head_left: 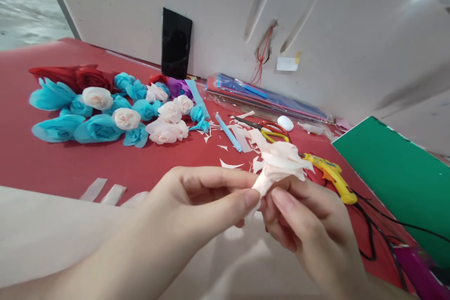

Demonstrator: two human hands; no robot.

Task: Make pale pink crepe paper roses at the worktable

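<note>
A pale pink paper flower [283, 159] is held up between my two hands, its bloom tilted up to the right. My left hand [207, 201] is closed, thumb and forefinger pinching the flower's narrow base. From the other side my right hand [305, 220] is also closed on it, the thumb at the base and fingers beneath the petals. Behind the flower lie cut paper scraps [232, 165], a light blue stick [228, 132] and scissors [274, 131] with red and yellow handles. A yellow glue gun [330, 176] rests just past my right hand.
Finished blue paper flowers [100, 128], pink ones [127, 118] and red ones [93, 77] cluster at the left on the red table [158, 161]. A black phone [176, 42] leans on the wall. Wrapped paper sheets [274, 98] lie behind; a green board [393, 183] and black cables [372, 225] stand right.
</note>
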